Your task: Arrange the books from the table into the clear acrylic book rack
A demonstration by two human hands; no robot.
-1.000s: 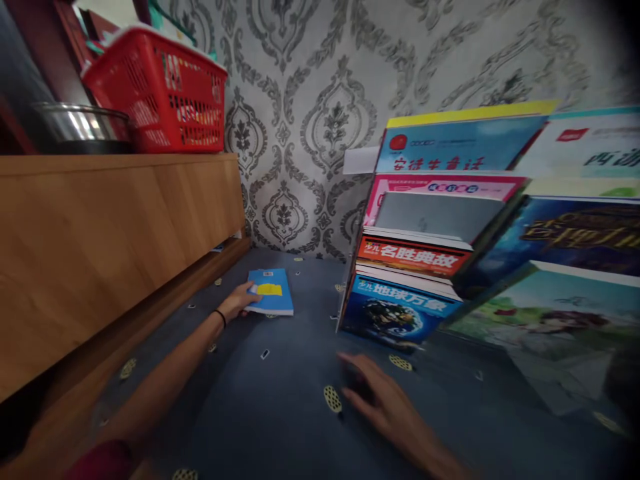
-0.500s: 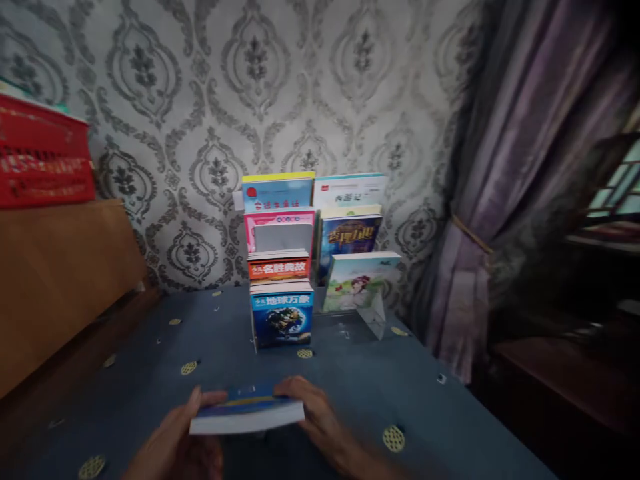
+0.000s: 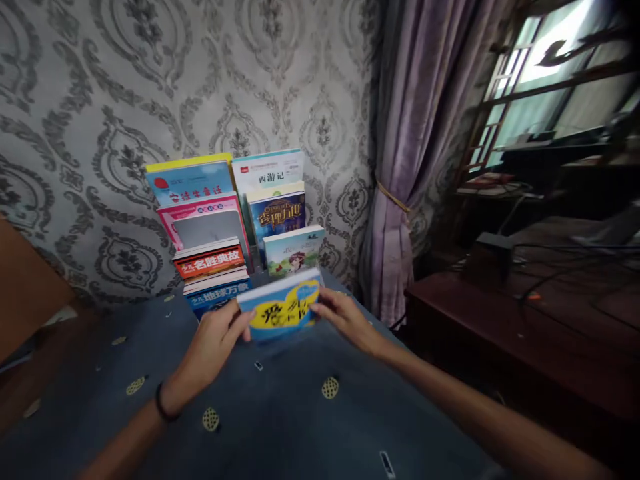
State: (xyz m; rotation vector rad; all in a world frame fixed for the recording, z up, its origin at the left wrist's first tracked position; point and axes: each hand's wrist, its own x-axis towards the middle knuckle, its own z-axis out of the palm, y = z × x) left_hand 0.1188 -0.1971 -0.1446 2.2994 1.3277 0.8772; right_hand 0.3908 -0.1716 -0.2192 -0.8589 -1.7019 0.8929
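Between my two hands is a blue-and-yellow book (image 3: 280, 319) with its cover turned toward me. My left hand (image 3: 220, 337) grips its left edge, and my right hand (image 3: 347, 320) pinches its right edge. The book is raised in front of the lower right tier of a tiered book stand (image 3: 257, 257). Just behind it leans a pale green book (image 3: 295, 252) with a figure on the cover. Beside my left hand stand blue books (image 3: 215, 298), partly covered by that hand, and orange-red books (image 3: 213, 262) above them. My right hand hides part of the stand's base.
Higher in the stand are a pink book (image 3: 200, 213), a light blue book with a yellow top (image 3: 193, 181), a dark blue book (image 3: 280, 213) and a white book (image 3: 270, 170). A purple curtain (image 3: 400, 153) hangs right of the blue tabletop (image 3: 280, 413). Cables lie on a dark red surface (image 3: 500, 320).
My hands have carried the book forward to the stand's right side and tipped it upright, so its cover now shows. My view has turned right.
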